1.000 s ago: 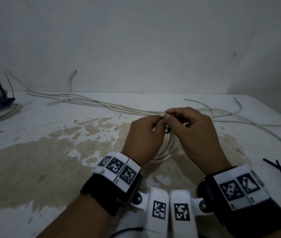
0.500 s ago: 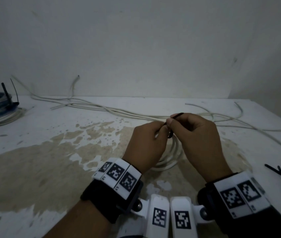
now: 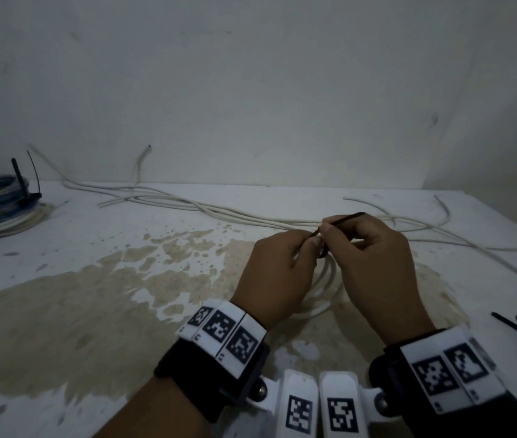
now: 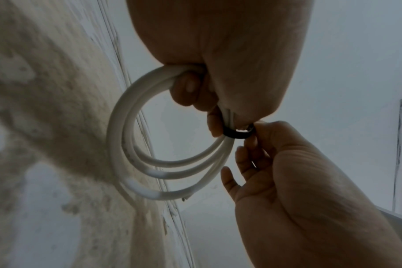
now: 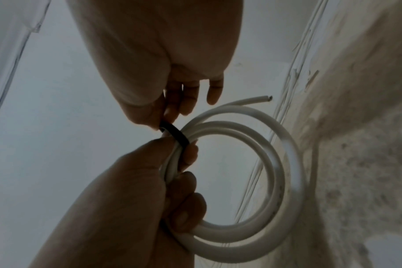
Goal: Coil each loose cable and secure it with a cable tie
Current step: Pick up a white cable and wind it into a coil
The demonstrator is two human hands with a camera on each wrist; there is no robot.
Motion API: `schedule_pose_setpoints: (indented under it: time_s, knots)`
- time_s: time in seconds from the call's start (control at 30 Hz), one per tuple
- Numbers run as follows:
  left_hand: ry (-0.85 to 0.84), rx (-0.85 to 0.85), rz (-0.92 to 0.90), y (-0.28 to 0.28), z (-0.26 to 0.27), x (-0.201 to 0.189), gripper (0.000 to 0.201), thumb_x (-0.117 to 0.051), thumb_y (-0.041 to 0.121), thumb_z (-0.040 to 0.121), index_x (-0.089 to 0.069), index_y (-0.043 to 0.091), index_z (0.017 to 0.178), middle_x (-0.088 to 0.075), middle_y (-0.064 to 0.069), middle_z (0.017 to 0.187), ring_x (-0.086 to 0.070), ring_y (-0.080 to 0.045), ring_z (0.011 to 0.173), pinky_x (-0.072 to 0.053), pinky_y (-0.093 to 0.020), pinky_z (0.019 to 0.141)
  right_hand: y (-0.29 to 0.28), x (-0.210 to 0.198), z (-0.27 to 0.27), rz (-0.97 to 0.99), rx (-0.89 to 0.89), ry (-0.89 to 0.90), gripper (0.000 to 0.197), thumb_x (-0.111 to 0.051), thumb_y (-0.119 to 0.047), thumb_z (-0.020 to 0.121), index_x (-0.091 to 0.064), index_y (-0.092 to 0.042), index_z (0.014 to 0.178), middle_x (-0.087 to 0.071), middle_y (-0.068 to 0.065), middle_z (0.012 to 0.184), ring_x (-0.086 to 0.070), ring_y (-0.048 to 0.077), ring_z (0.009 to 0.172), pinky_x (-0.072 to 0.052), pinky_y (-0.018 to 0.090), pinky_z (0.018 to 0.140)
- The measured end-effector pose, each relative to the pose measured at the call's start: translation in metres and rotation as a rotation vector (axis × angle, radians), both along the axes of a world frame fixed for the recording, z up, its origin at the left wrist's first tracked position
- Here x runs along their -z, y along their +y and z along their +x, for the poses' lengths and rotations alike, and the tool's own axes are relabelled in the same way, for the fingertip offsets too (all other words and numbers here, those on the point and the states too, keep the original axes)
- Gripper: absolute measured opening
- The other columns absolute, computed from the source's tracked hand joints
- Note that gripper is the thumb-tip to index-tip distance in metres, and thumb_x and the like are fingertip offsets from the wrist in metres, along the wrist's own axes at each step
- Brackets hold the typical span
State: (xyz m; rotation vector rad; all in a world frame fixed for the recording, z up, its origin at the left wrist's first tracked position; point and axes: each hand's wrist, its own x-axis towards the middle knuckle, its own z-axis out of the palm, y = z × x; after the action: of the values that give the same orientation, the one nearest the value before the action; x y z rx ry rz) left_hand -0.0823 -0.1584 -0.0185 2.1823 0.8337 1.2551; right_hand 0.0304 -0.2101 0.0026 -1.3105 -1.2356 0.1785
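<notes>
Both of your hands are working above the stained table (image 3: pixel 61 311): your left hand (image 3: pixel 277 273) is gripping the coiled white cable (image 4: pixel 131 145), while your right hand (image 3: pixel 374 263) is pinching the black cable tie (image 4: pixel 238 134) looped around the coil.

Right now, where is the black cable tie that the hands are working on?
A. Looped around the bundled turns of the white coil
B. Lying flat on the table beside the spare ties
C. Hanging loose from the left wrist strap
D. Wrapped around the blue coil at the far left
A: the black cable tie rings the gathered turns of the white coil, which the left hand grips, while the right hand pinches the tie's tail.
</notes>
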Motion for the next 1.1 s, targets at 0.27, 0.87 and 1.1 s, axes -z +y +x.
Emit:
schedule_pose_setpoints:
  time_s: [0.27,0.87,1.1]
  knots:
    - [0.154,-0.032,0.130,0.003,0.002,0.003,0.041,-0.034,0.032,0.093,-0.068,0.010,0.083,-0.064,-0.002,0.074,-0.057,-0.018,0.071,-0.043,-0.038,0.066,0.001,0.002,0.004,-0.097,-0.084,0.058,0.016,-0.063,-0.015,0.085,-0.068,-0.026,0.073,-0.068,-0.011,0.069,-0.062,-0.001,0.070,-0.045,0.007,0.063]
    - [-0.127,0.115,-0.296,-0.005,0.001,-0.007,0.012,-0.049,0.042,0.092,-0.054,0.036,0.102,-0.053,0.006,0.092,-0.057,-0.012,0.091,-0.044,-0.025,0.075,-0.004,-0.005,0.002,-0.013,-0.157,0.029,0.023,-0.063,-0.006,0.086,-0.068,-0.026,0.076,-0.067,-0.022,0.066,-0.063,-0.010,0.068,-0.041,0.001,0.059]
    - [-0.151,0.036,-0.296,-0.007,0.002,-0.007,0.006,-0.055,0.023,0.093,-0.054,0.028,0.094,-0.051,0.003,0.098,-0.049,-0.004,0.086,-0.034,-0.009,0.066,0.000,-0.003,0.008,0.009,-0.122,-0.191,0.014,-0.060,-0.006,0.090,-0.070,-0.015,0.087,-0.066,-0.009,0.087,-0.059,-0.008,0.083,-0.038,0.000,0.070]
